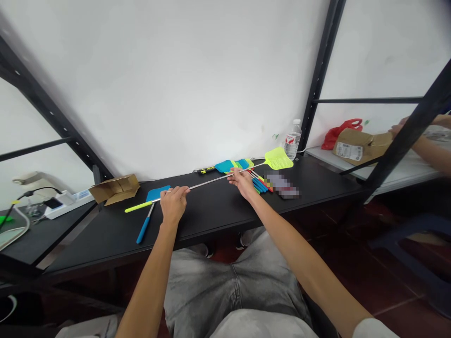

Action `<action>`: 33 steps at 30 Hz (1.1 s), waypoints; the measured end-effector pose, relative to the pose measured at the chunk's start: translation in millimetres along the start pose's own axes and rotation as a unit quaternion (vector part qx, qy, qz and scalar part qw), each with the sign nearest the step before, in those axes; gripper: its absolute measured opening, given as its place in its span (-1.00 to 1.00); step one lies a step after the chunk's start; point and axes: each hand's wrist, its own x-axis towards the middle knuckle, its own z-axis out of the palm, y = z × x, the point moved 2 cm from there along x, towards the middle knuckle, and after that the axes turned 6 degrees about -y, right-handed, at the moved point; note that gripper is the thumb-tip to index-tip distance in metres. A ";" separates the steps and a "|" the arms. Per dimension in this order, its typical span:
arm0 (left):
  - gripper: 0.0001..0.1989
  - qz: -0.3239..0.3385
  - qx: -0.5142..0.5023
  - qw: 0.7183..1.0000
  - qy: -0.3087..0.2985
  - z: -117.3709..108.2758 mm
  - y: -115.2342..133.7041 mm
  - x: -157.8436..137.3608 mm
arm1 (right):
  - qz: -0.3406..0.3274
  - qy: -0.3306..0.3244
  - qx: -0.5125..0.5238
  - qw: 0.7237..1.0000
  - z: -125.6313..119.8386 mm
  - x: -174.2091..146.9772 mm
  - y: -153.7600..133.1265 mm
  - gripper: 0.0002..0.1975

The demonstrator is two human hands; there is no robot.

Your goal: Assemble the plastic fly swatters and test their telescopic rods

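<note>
A yellow-green fly swatter (pixel 279 159) with a long metal rod is stretched across in front of me, its head at the right and its handle at the left. My left hand (pixel 173 203) grips the rod near the handle. Farther along, my right hand (pixel 241 182) pinches the rod closer to the head. Below my left hand lies a blue fly swatter (pixel 143 230), partly covered by that hand and the rod. Behind and beside my right hand is a pile of several fly swatters (pixel 224 166) in blue, green and red.
On the black tabletop (pixel 207 209) stand an open cardboard box (pixel 116 189) at the left and a water bottle (pixel 293 140) at the back right. A blurred flat item (pixel 282 184) lies at the right. Black shelf posts (pixel 322 51) rise at both sides. Another person's arm (pixel 431 150) shows far right.
</note>
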 end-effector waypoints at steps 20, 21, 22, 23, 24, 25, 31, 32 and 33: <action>-0.69 0.002 0.012 1.000 -0.023 5.6 -3.2 2.5 | -0.019 -0.035 -0.075 0.996 -1.5 5.7 11.7 -0.59; -0.69 0.002 0.010 1.000 -0.023 5.5 -3.5 2.6 | -0.022 -0.030 -0.073 0.997 -2.1 5.8 10.9 -0.59; -0.69 0.002 0.009 1.000 -0.022 5.4 -3.9 2.6 | -0.026 -0.026 -0.070 0.997 -2.7 5.9 9.9 -0.60; -0.69 0.002 0.008 1.000 -0.021 5.3 -4.2 2.6 | -0.029 -0.021 -0.068 0.997 -3.5 6.0 8.9 -0.61; -0.69 0.003 0.009 1.000 -0.021 5.3 -4.6 2.5 | -0.032 -0.015 -0.066 0.997 -4.3 6.2 7.9 -0.61; -0.69 0.002 0.010 1.000 -0.019 5.3 -5.2 2.4 | -0.034 -0.009 -0.065 0.997 -5.3 6.3 7.0 -0.62; -0.69 -0.003 0.017 1.000 -0.008 5.7 -8.3 1.6 | -0.046 0.027 -0.054 0.997 -11.3 8.4 3.8 -0.66; -0.69 -0.003 0.017 1.000 -0.007 5.4 -8.3 1.6 | -0.047 0.034 -0.051 0.997 -12.1 8.8 3.7 -0.66; -0.69 -0.004 0.017 1.000 -0.006 4.8 -8.1 1.7 | -0.049 0.041 -0.050 0.997 -12.9 9.3 3.8 -0.66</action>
